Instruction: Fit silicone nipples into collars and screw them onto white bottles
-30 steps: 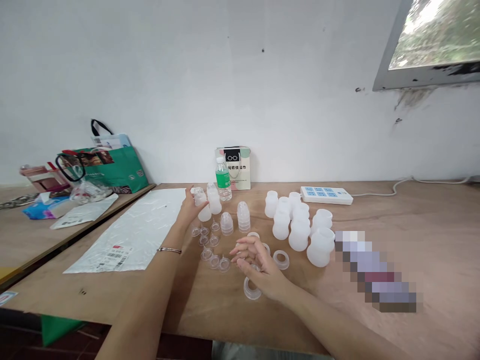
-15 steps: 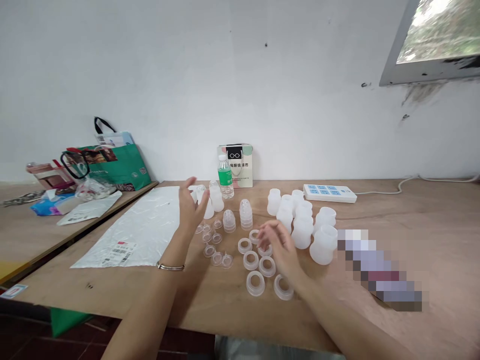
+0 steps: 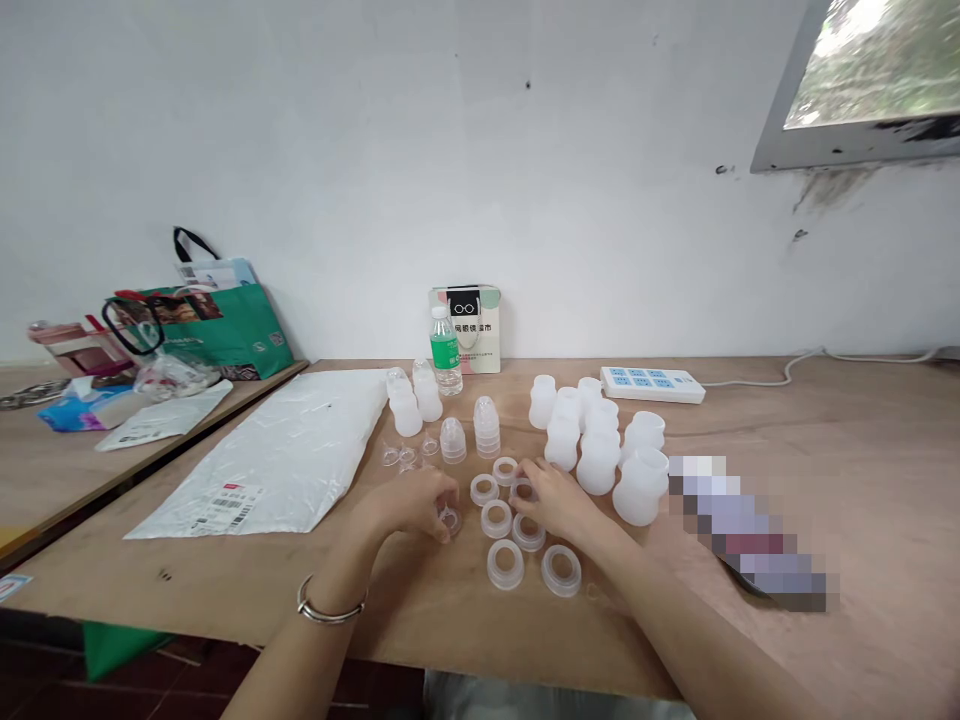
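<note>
My left hand (image 3: 420, 503) is low over the table, its fingers closed around a clear bottle nipple (image 3: 450, 519). Other clear nipples (image 3: 406, 457) lie just beyond it, partly hidden by the hand. My right hand (image 3: 561, 500) has its fingertips closed on a translucent bottle collar ring (image 3: 523, 489) in the group. Several more collar rings (image 3: 505, 545) lie flat beside it. Beyond the hands stand stacked clear domed caps (image 3: 487, 434) and a shorter cap stack (image 3: 453, 441). Frosted small bottles (image 3: 641, 492) stand open-topped to the right of my right hand.
Capped bottles (image 3: 406, 415) stand at the back left, near a water bottle (image 3: 445, 358) and a paper bag (image 3: 484, 350). A white plastic mailer (image 3: 285, 450) lies left. A power strip (image 3: 652, 385) and a pixelated object (image 3: 750, 530) are at right.
My left hand has come down from its raised position onto a nipple near the rings. My right hand has closed its fingertips on a ring. The view has shifted slightly.
</note>
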`<state>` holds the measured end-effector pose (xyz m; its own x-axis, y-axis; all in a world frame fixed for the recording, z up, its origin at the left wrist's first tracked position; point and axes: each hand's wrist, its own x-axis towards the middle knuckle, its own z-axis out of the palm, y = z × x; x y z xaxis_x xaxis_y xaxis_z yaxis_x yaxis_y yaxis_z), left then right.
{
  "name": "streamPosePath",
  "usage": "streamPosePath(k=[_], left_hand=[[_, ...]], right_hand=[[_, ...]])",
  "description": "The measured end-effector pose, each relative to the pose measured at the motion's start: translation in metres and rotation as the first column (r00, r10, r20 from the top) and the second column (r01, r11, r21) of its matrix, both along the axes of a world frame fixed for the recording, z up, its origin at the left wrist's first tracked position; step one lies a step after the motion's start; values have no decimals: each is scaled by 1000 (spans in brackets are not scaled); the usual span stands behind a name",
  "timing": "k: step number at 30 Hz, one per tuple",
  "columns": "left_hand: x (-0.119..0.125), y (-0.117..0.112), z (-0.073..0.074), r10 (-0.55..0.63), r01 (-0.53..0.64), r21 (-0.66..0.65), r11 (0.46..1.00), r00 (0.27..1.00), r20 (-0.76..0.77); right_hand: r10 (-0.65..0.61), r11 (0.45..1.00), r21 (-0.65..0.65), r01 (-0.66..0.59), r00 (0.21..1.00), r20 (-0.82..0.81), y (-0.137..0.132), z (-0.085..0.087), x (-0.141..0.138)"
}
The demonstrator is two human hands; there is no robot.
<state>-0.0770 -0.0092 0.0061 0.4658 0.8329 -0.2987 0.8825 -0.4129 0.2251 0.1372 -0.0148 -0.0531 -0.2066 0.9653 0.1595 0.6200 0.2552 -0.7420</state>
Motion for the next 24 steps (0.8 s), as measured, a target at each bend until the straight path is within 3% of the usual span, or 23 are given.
streamPosePath(k=[3, 6, 10, 13, 16, 21, 24], left_hand=[[3, -3, 1, -2, 3, 23, 1000, 999, -34], [4, -4, 9, -14, 4, 114, 993, 996, 85], [13, -3, 23, -63, -38, 220, 975, 900, 431], [31, 1, 28, -84, -121, 313, 942, 819, 567], [48, 7, 24, -140, -165, 432, 887, 794, 591], [56, 11, 8, -300, -53, 589, 807, 822, 485], [54, 7, 7, -305, -19, 625, 780, 861, 407]], right_hand=[[-6, 1000, -13, 4, 988, -151, 3, 5, 1], [5, 999, -35, -21, 914, -405, 6, 14, 2], [-22, 988, -117, -97, 673, -739, 8, 22, 3], [-84, 976, -170, -140, 478, -875, 8, 23, 2], [-144, 962, -211, -174, 334, -932, 8, 20, -1], [-198, 949, -234, -211, 178, -964, 7, 15, -7], [-210, 949, -228, -216, 103, -972, 7, 15, -8]])
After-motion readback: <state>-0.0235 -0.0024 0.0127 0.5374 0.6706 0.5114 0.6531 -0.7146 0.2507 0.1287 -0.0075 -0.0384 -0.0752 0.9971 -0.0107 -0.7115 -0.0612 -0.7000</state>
